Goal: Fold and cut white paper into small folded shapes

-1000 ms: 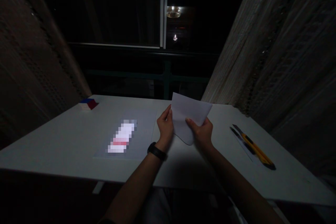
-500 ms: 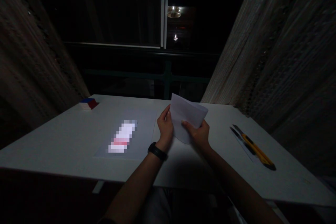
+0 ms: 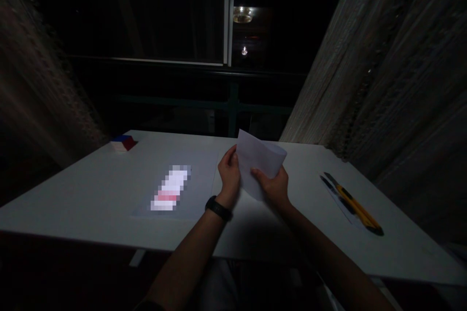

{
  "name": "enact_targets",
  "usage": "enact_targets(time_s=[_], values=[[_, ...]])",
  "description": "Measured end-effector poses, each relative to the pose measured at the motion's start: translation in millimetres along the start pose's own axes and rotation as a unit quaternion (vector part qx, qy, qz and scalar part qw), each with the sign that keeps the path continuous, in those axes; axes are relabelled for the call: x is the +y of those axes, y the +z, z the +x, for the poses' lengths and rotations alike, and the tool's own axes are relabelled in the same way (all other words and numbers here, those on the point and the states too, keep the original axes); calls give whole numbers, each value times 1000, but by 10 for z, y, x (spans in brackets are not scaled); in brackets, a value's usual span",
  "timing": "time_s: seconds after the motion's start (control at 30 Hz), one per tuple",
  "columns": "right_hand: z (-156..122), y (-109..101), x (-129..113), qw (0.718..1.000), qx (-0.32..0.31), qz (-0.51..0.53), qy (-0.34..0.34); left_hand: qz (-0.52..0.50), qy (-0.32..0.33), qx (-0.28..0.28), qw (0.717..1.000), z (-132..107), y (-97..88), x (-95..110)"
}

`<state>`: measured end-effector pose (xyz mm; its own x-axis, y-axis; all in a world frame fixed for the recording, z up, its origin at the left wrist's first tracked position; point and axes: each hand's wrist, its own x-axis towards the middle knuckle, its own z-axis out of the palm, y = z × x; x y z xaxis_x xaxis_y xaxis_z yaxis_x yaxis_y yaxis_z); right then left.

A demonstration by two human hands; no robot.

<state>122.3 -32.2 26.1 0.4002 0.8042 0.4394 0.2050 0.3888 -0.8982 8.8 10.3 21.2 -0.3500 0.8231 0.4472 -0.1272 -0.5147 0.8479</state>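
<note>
Both my hands hold a white sheet of paper (image 3: 253,155) just above the table, and it is bent over so that its far right edge curves round. My left hand (image 3: 229,170), with a black band on the wrist, grips the paper's left edge. My right hand (image 3: 275,184) is closed on its lower right part, the thumb pressed on the near face and the other fingers mostly hidden behind. The lower part of the paper hangs between the two hands.
On the white table (image 3: 91,194), a bright, pixelated phone-like screen (image 3: 170,188) lies on a flat paper sheet (image 3: 202,189). A puzzle cube (image 3: 123,143) sits far left. To the right lie a yellow utility knife (image 3: 355,206) and a dark slim tool (image 3: 337,194). Curtains (image 3: 328,68) flank the window.
The paper's right side has curled a little further and moved slightly left with my right hand. My left hand stays nearly still, and both hands keep their hold.
</note>
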Motion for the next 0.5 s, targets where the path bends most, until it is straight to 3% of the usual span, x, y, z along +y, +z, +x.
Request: enact_targets(time_s=[0.5], values=[[-57,29,-38,998,-36,-38,-26,1,3,55,998,-67,53,5]])
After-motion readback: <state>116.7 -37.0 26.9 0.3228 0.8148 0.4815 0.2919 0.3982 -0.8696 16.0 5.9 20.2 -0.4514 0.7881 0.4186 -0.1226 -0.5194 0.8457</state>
